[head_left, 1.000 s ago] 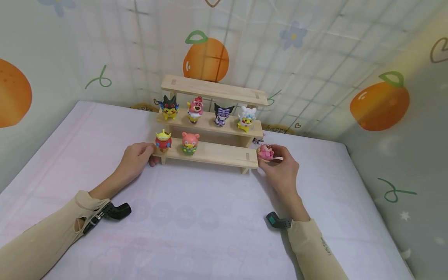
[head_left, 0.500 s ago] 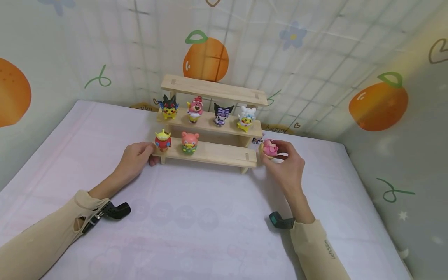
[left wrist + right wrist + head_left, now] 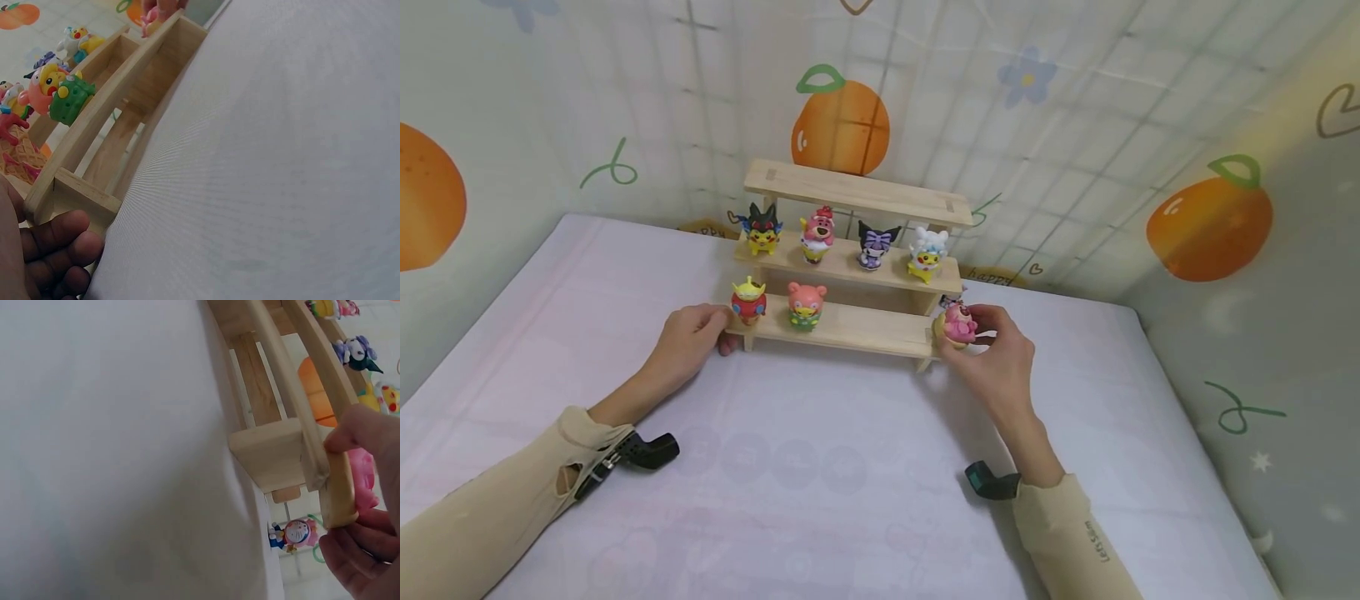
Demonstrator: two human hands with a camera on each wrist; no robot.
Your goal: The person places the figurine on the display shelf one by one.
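A three-step wooden shelf (image 3: pixel 850 327) stands on the white table. My left hand (image 3: pixel 718 329) grips its lower left end, and its curled fingers (image 3: pixel 53 247) show beside the shelf leg (image 3: pixel 78 197). My right hand (image 3: pixel 958 333) pinches a pink figure on a tan base (image 3: pixel 958 323) against the right end of the lowest step; the right wrist view shows that pink figure (image 3: pixel 350 484) touching the step's end (image 3: pixel 275 456). A red alien figure (image 3: pixel 748 302) and a pink-and-green figure (image 3: pixel 807 305) stand on the lowest step.
Several figures stand on the middle step (image 3: pixel 850 265); the top step (image 3: pixel 857 190) is bare. A small figure (image 3: pixel 958 293) lies on the table behind the shelf's right end, the same small figure (image 3: pixel 294 532) showing under my fingers. Patterned walls close in behind and on both sides.
My right hand has carried the pink figure a little leftward, from beside the shelf to the right end of the lowest step. The left hand has stayed on the shelf.
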